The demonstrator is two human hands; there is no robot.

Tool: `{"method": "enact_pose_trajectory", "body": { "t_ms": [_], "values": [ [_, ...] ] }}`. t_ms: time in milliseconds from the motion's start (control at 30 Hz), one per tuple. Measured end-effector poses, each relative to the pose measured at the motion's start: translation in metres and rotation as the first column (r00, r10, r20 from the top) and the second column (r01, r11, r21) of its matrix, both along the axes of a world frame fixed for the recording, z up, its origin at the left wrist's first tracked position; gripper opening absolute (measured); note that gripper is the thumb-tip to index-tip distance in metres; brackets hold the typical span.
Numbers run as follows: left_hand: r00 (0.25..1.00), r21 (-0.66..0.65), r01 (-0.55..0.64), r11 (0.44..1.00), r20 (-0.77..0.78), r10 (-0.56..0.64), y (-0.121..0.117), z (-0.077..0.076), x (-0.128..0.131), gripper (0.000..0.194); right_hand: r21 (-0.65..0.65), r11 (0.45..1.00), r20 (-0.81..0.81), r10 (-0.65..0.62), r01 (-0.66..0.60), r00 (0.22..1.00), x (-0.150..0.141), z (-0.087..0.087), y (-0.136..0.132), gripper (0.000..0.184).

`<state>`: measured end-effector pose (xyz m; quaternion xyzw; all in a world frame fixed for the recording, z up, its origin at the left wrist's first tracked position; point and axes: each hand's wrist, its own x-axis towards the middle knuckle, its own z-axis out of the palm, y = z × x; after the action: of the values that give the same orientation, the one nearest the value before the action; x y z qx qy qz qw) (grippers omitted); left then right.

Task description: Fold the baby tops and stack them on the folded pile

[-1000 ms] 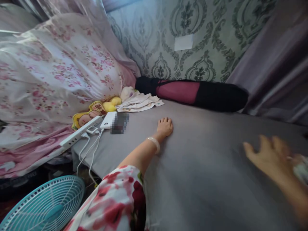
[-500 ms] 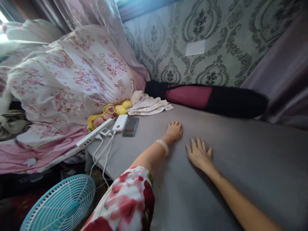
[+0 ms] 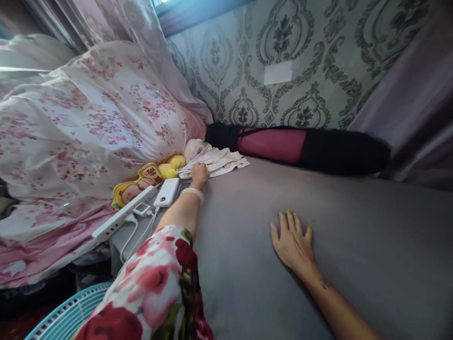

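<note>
My right hand (image 3: 292,241) lies flat on the grey bed sheet (image 3: 354,245) with its fingers stretched out and holds nothing. My left hand (image 3: 200,174), with a pale bangle at the wrist, reaches far across the sheet to a crumpled white cloth (image 3: 215,159) and touches its near edge. Its fingers are curled, but whether they grip the cloth is hidden. A white power bank (image 3: 167,192) lies just left of that wrist.
A white power strip (image 3: 123,213) with plugged cables lies at the bed's left edge. Yellow soft toys (image 3: 155,174) sit by a floral quilt heap (image 3: 88,123). A black and maroon bolster (image 3: 304,147) lines the patterned wall. A teal fan (image 3: 67,316) stands low left.
My left hand slid from the middle of the sheet up and left to the white cloth. My right hand came in from the right and settled flat on the sheet.
</note>
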<state>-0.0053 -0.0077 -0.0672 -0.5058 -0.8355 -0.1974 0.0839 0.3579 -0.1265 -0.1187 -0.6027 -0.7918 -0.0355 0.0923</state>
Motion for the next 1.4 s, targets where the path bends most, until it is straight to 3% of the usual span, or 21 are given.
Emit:
{"method": "enact_pose_trajectory", "body": {
  "t_ms": [200, 433, 667, 833, 1067, 1233, 1400],
  "values": [
    [0.985, -0.060, -0.170, 0.984, -0.006, 0.170, 0.006, 0.006, -0.041, 0.027, 0.012, 1.000, 0.001, 0.001, -0.001, 1.000, 0.000, -0.002, 0.000, 0.057],
    [0.970, -0.193, -0.223, 0.955, 0.049, 0.237, 0.014, 0.007, -0.056, 0.031, 0.001, 1.000, -0.020, -0.008, 0.008, 1.000, -0.001, -0.002, -0.001, 0.056],
    [0.975, -0.133, -0.220, 0.966, 0.000, 0.222, 0.018, 0.038, -0.049, 0.030, -0.029, 0.999, -0.042, -0.021, 0.019, 0.999, 0.000, 0.001, -0.001, 0.056],
    [0.997, 0.165, -0.077, 0.983, -0.017, 0.081, 0.037, 0.065, -0.027, 0.030, -0.017, 1.000, -0.063, -0.016, 0.015, 0.998, 0.000, 0.001, -0.002, 0.056],
    [0.977, 0.383, 0.178, 0.907, 0.040, -0.208, 0.050, 0.081, 0.030, 0.023, -0.008, 1.000, -0.118, -0.006, 0.005, 0.993, 0.000, 0.003, -0.003, 0.055],
    [0.819, 0.567, 0.396, 0.722, 0.136, -0.557, 0.038, 0.079, 0.089, 0.022, -0.017, 1.000, -0.136, -0.012, 0.010, 0.991, 0.000, 0.004, -0.003, 0.056],
    [0.667, 0.619, 0.449, 0.644, 0.247, -0.703, 0.015, 0.079, 0.143, 0.024, -0.030, 1.000, -0.165, -0.006, 0.001, 0.986, 0.001, 0.005, -0.004, 0.056]
  ]
}}
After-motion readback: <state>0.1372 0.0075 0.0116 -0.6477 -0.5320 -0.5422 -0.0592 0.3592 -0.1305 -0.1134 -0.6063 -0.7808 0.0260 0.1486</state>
